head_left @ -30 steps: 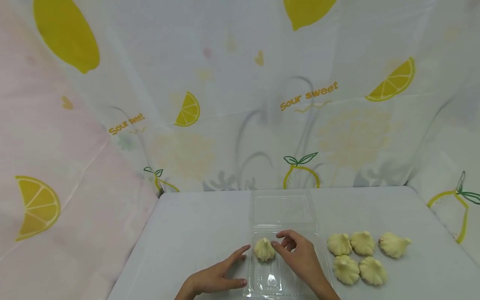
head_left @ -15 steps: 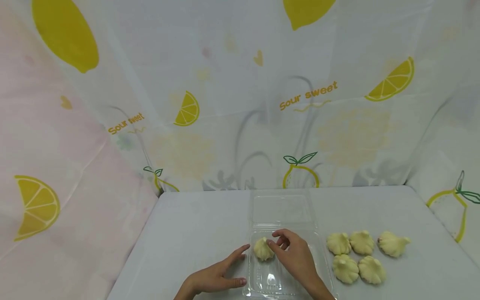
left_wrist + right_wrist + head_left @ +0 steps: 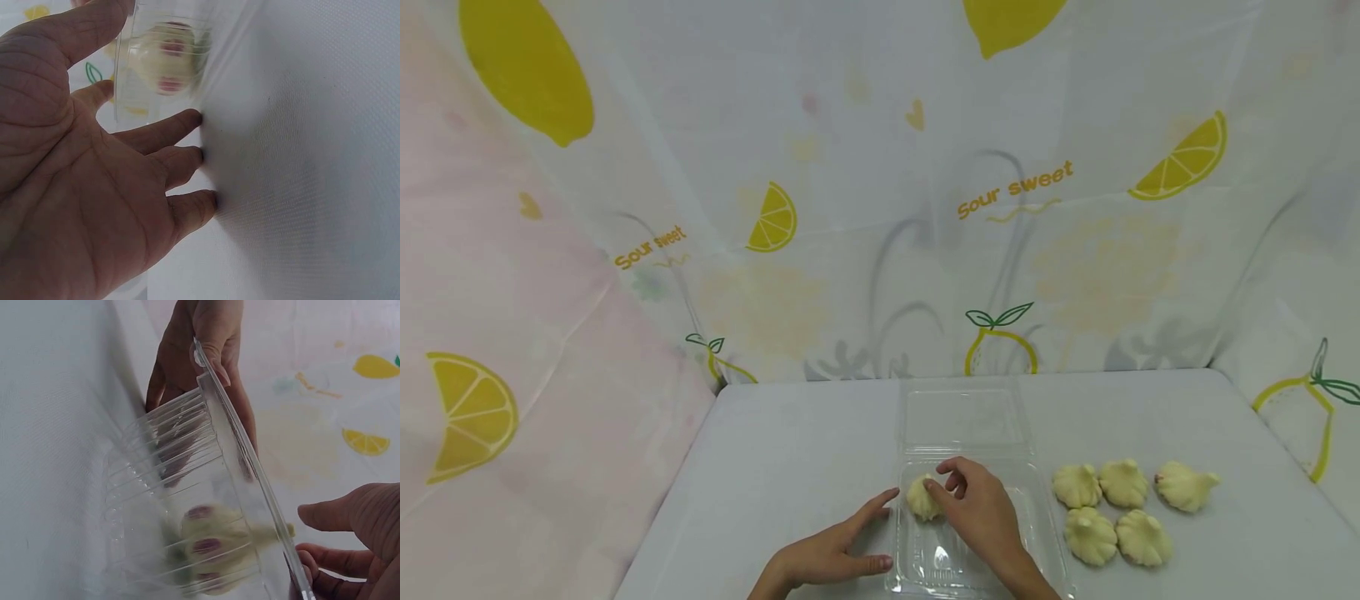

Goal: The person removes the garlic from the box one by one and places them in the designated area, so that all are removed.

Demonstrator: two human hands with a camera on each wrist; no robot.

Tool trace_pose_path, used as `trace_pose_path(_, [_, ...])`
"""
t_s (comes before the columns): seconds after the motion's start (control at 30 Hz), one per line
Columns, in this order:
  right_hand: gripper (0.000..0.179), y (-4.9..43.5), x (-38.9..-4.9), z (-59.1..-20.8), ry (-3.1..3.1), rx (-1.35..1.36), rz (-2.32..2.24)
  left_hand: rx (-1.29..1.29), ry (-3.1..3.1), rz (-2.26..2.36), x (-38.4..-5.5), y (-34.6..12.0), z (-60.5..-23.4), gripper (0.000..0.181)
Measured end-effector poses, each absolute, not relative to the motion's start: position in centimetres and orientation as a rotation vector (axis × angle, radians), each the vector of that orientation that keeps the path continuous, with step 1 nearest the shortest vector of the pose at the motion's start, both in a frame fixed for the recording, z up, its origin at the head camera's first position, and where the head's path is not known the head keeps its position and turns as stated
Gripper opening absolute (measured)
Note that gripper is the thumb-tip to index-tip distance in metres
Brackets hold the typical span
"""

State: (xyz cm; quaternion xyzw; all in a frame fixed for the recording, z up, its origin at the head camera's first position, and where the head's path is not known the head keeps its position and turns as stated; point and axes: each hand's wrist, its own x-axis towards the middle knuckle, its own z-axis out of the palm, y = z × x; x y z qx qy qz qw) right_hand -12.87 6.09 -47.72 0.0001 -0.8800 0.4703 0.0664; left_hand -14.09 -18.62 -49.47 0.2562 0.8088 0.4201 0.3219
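Observation:
A garlic bulb [image 3: 922, 498], pale cream with its stem up, sits in the left back part of a clear plastic clamshell box [image 3: 1033, 500]. Purple patches show on its underside in the right wrist view. My right hand [image 3: 983, 508] is over the box, thumb and fingers parted close to the bulb's stem. In the head view the thumb overlaps the bulb. My left hand [image 3: 831, 550] lies along the box's left side, fingers spread, fingertips down at the table and thumb at the rim.
Several more garlic bulbs [image 3: 1091, 536] lie on the white table [image 3: 775, 467] right of the box. The box's lid [image 3: 964, 417] lies folded back behind it. A lemon-print curtain [image 3: 850, 208] stands behind the table and at both sides.
My right hand has moved a little left, its thumb now over the bulb in the head view. My left hand, the box and the bulbs stay in place.

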Motion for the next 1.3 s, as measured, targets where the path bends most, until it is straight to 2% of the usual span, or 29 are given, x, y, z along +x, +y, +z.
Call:
trace_pose_path(0.87, [0.009,5.99,-13.46,-47.79,-2.631,0.062,1.392,0.666,2.13,1.094,-14.05,-18.65,-49.4,0.08])
trace_pose_path(1.3, [0.01,6.38,-13.18,-47.74,-2.655,0.08,1.31,0.663,2.127,1.089,-14.08,-18.58,-49.19,0.08])
